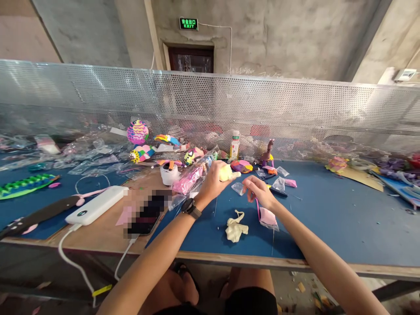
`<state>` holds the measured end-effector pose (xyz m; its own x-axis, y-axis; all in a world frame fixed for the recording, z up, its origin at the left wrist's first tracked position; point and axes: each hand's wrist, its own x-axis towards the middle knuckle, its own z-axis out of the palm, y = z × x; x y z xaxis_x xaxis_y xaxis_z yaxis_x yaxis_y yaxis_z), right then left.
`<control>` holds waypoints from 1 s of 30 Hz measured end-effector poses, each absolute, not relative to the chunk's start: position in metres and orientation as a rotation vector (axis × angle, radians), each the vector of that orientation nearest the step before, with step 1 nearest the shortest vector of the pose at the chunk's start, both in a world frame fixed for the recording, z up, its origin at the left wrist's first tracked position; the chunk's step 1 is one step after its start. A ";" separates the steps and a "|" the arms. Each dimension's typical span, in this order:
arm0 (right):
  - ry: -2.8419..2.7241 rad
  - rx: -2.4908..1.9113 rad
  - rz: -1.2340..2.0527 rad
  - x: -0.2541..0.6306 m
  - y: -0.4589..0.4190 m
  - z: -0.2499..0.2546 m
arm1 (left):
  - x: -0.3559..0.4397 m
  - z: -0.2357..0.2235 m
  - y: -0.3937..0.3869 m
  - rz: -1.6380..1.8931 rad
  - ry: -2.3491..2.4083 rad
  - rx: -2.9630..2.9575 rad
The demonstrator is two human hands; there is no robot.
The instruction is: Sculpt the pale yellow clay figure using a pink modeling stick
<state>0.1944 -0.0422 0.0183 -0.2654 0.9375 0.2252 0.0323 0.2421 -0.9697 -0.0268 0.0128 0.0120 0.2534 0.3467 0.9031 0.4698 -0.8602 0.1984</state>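
Observation:
My left hand (212,178), with a dark watch on its wrist, is closed around a lump of pale yellow modelling clay (225,173) above the blue table. To its right my right hand (259,191) hovers with its fingers curled and pressed together; whatever lies between them is too small to make out. Between my forearms a torn, flattened piece of cream clay (236,228) with a thin looping strand lies on the table. A clear packet of pale pink clay (268,217) sits just below my right hand, beside a thin pink strip partly hidden by it.
Painted clay figures (140,153) and a drink bottle (234,146) stand along the perforated metal screen (295,113). Pink clay in plastic (188,180) lies beside my left hand. Left are a phone (147,214) and a white power bank (98,204) with cables. Clear wrappers (95,151) cover the back left.

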 end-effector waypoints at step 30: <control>-2.338 -0.965 1.149 0.206 -0.045 0.012 | -0.027 0.014 0.032 -3.273 -1.234 -2.641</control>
